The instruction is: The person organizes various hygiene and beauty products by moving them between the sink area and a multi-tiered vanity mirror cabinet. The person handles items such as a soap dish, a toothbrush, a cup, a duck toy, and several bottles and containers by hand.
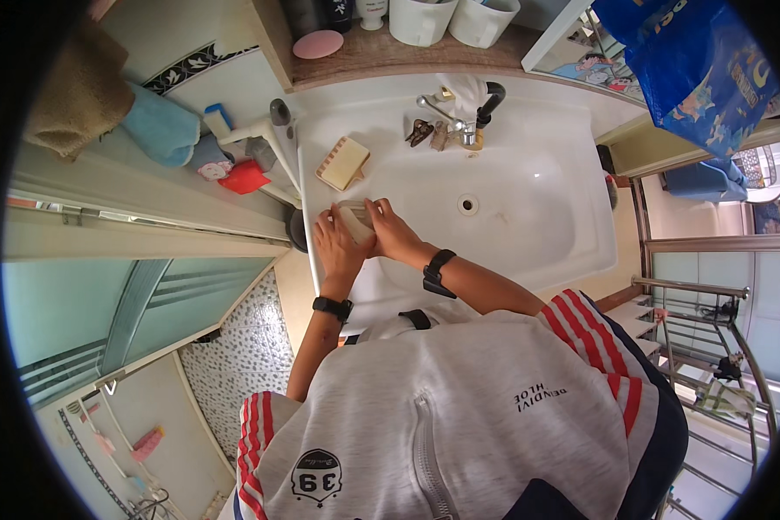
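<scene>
Both my hands meet over the left part of a white ceramic washbasin [526,227]. My left hand [339,246] grips a pale, whitish object [356,224], whose exact kind I cannot tell. Against the same object's other side, my right hand [393,231] closes its fingers; parts of it are hidden by them. Just beyond my hands, a cream and brown-striped soap dish [343,164] lies on the basin's rim. A chrome faucet [458,122] with a white cloth [461,91] over it stands at the back, beside brown hair claw clips [420,132].
A wooden shelf [390,64] behind the basin holds white mugs [421,23] and a pink oval item [318,44]. Towels [159,123] and a red item [245,177] hang at left. A blue bag [695,71] hangs at upper right, a metal rack [689,318] stands at right.
</scene>
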The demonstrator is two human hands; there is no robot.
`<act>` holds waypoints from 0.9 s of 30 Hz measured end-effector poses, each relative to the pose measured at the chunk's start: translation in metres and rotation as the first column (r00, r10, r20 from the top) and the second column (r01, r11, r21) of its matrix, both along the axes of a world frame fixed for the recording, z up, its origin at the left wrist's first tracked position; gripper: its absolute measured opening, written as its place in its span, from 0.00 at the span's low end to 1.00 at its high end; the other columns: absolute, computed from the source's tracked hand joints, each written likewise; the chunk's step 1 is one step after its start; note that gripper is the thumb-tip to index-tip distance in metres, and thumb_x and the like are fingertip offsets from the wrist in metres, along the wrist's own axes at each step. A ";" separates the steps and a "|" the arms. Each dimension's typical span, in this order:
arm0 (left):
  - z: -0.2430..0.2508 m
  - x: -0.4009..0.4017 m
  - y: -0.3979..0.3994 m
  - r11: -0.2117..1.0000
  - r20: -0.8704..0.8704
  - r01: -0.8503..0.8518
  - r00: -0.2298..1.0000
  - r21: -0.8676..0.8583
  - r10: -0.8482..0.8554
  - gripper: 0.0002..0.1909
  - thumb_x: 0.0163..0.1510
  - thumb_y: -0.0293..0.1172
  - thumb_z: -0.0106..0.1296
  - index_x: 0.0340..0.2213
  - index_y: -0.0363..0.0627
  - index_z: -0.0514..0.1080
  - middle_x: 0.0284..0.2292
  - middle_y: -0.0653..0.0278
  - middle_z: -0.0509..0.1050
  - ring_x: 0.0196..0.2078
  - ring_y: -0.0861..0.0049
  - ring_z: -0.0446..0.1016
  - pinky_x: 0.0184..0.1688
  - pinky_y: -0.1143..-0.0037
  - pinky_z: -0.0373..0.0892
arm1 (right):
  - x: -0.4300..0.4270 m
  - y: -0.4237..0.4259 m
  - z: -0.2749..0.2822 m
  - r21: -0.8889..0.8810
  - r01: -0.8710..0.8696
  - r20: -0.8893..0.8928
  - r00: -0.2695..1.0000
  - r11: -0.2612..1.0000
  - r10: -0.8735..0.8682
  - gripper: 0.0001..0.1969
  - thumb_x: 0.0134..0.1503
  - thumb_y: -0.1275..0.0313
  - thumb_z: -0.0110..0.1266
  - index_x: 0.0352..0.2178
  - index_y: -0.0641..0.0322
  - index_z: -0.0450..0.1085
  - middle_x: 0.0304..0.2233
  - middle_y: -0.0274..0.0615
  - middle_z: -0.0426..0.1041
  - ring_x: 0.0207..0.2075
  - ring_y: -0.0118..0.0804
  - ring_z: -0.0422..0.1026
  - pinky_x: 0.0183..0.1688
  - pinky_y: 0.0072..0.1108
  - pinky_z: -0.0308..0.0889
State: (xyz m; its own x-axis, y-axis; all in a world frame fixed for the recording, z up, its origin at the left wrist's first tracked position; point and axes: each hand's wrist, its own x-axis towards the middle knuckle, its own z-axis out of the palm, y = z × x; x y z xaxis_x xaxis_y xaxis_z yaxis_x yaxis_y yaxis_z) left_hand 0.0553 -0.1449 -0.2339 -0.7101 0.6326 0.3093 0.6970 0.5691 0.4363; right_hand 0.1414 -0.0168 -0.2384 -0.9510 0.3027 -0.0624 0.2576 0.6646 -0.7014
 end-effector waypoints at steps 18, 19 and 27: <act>0.011 -0.119 0.062 0.958 0.141 0.271 0.949 0.092 -0.282 0.52 0.38 0.33 0.69 0.61 0.35 0.52 0.49 0.45 0.68 0.54 0.50 0.65 0.58 0.61 0.63 | -0.004 0.011 0.016 -0.087 -0.014 -0.064 0.998 0.996 0.009 0.69 0.27 0.65 0.73 0.65 0.72 0.34 0.58 0.60 0.56 0.60 0.60 0.55 0.62 0.35 0.58; 0.009 -0.119 0.066 0.965 0.155 0.264 0.953 0.000 -0.261 0.54 0.36 0.33 0.69 0.61 0.35 0.51 0.49 0.45 0.68 0.54 0.50 0.66 0.58 0.61 0.64 | 0.002 0.014 0.019 -0.098 0.001 -0.044 0.999 0.995 -0.005 0.69 0.29 0.64 0.72 0.66 0.72 0.32 0.58 0.61 0.55 0.60 0.60 0.54 0.63 0.35 0.57; 0.009 -0.128 0.078 0.828 0.336 0.561 0.779 0.003 -0.529 0.60 0.31 0.26 0.69 0.65 0.44 0.47 0.48 0.50 0.69 0.53 0.52 0.66 0.58 0.63 0.64 | 0.052 0.044 0.033 -0.083 0.149 -0.072 0.985 0.985 -0.155 0.69 0.30 0.63 0.73 0.66 0.70 0.32 0.57 0.60 0.56 0.58 0.60 0.55 0.62 0.38 0.56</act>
State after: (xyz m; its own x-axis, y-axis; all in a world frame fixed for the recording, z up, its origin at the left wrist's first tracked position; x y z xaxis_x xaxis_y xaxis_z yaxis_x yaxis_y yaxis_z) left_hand -0.0725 -0.0666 -0.2246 -0.2848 0.9570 0.0547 0.7399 0.1832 0.6472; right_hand 0.1931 0.0271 -0.2059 -0.8973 0.4410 -0.0184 0.2936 0.5652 -0.7710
